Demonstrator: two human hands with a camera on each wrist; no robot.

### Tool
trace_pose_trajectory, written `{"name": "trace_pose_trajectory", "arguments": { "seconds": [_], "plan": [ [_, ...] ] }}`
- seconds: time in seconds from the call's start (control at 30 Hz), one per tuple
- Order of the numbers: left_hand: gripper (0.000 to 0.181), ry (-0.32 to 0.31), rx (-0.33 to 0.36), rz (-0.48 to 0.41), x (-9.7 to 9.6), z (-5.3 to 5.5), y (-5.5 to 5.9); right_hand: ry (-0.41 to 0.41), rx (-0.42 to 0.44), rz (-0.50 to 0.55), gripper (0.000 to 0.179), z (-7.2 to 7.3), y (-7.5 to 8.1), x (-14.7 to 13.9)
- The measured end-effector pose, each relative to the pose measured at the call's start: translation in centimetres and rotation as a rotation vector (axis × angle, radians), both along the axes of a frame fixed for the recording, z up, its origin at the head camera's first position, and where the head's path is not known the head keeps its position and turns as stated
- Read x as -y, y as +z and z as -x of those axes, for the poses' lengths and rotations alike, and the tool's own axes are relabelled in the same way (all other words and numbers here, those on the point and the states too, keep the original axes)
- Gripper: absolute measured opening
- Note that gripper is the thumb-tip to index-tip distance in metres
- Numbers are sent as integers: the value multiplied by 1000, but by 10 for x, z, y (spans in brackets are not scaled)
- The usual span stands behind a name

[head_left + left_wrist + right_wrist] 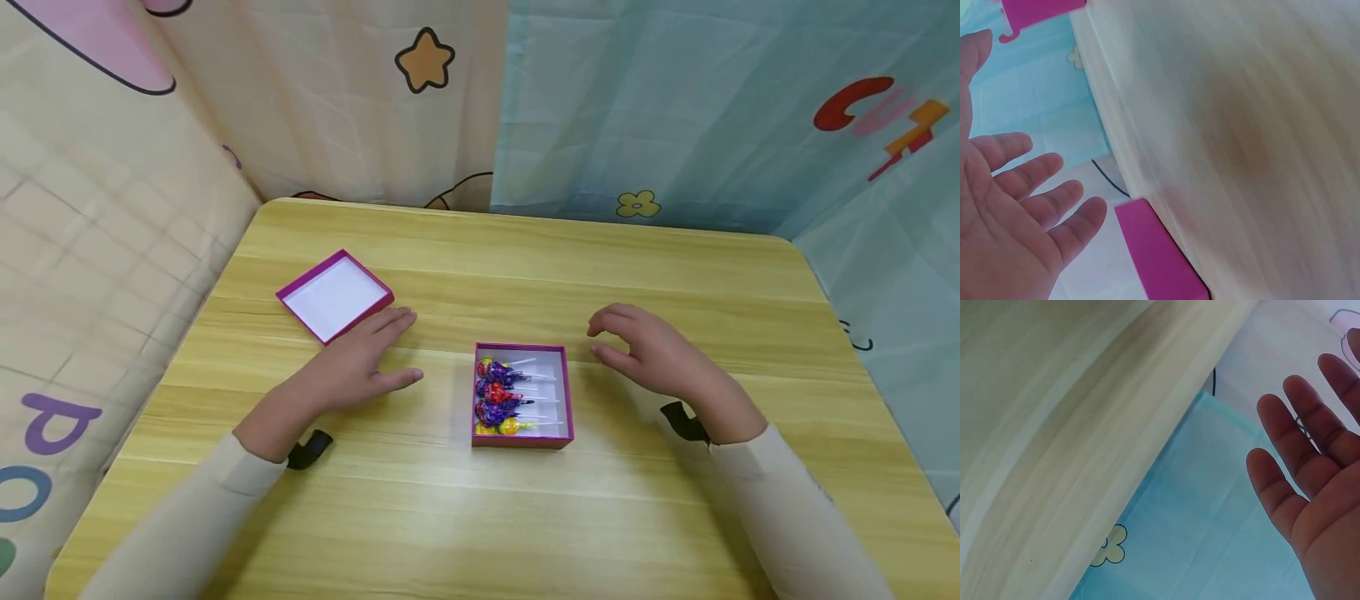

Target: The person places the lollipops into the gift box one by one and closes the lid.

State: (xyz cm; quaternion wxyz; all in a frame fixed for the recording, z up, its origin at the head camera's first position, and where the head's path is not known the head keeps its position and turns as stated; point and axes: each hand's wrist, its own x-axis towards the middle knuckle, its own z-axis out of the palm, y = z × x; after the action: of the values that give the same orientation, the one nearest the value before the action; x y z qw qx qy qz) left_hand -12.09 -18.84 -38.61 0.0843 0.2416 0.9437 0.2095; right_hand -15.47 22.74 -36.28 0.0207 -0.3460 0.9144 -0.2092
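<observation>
A magenta box (522, 442) stands uncovered near the middle of the table, holding several wrapped lollipops (497, 392) in purple, red and yellow, their white sticks pointing right. My left hand (352, 367) hovers left of the box with fingers spread and nothing in it. Just beyond those fingertips lies the box lid (335, 298), inner white side up; the left wrist view shows part of its magenta side (1163, 253). To the right of the box, my right hand (652, 350) hangs in the air, fingers loosely bent and holding nothing.
The wood-patterned table (420, 533) ends at a far edge against printed curtains (637, 100). A curtain with a grid print (97, 217) hangs along the left side. Black straps (309, 450) are on both wrists.
</observation>
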Motion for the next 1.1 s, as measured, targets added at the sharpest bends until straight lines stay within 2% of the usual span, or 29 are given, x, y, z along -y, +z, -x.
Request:
{"name": "trace_pose_trajectory", "arguments": {
  "seconds": [0.3, 0.57, 0.83, 1.1],
  "plan": [
    [79, 54, -61, -73, 23, 5, 3, 21, 46, -6, 20, 21, 10, 6],
    [65, 127, -104, -135, 36, 1, 8, 88, 56, -3, 24, 45, 25, 23],
    [62, 217, -83, -162, 50, -5, 9, 120, 125, -64, 31, 61, 31, 58],
    [59, 296, -144, -151, 65, -9, 7, 199, 158, -107, 30, 82, 33, 102]
  ]
}}
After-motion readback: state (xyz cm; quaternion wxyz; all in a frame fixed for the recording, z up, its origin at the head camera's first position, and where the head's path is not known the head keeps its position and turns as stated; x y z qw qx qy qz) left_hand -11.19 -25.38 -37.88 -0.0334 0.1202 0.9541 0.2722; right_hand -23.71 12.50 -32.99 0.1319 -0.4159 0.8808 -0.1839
